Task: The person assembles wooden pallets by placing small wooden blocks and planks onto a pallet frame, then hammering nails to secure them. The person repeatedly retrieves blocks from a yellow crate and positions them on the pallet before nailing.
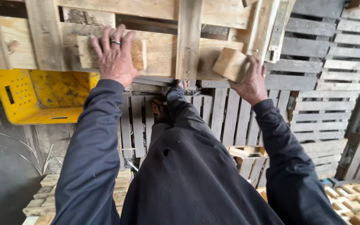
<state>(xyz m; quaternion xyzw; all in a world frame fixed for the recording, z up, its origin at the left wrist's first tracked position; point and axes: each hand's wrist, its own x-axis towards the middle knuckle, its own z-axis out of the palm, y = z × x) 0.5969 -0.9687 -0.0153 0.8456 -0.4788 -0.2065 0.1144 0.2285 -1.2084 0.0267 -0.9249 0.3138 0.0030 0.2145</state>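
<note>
the left hand (114,56) lies flat, fingers spread, pressing one block (136,54) against the raised pallet (188,41). right of it, the right hand (253,81) grips a second block (231,64), tilted at the pallet's lower edge, seemingly not yet seated.

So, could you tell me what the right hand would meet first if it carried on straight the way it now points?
Probably the pallet's underside: the right hand holds a wooden block pointing up at it, seemingly touching already, though depth is unclear.
</note>
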